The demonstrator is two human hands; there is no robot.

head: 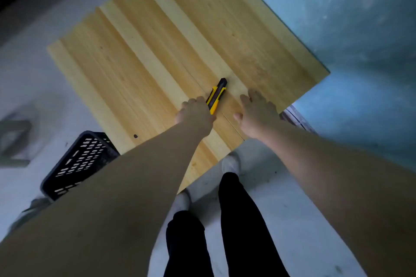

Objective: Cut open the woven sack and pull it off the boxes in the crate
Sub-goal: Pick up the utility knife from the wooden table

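Crate (78, 162), black plastic with a lattice of slots, sits on the pale floor just beside the wooden table's (157, 51) near corner. Its contents cannot be made out. Smooth planks form the tabletop. Left hand (195, 114) closes on a yellow-and-black box cutter (217, 94); right hand (256, 112) rests open, flat on the wood.

— Where's the knife (216, 96)?
— On the wooden table (139, 56), near its front edge, between the left hand (195, 113) and the right hand (256, 113).
— And the crate (77, 164)?
— On the floor (265, 198), at the table's left front corner.
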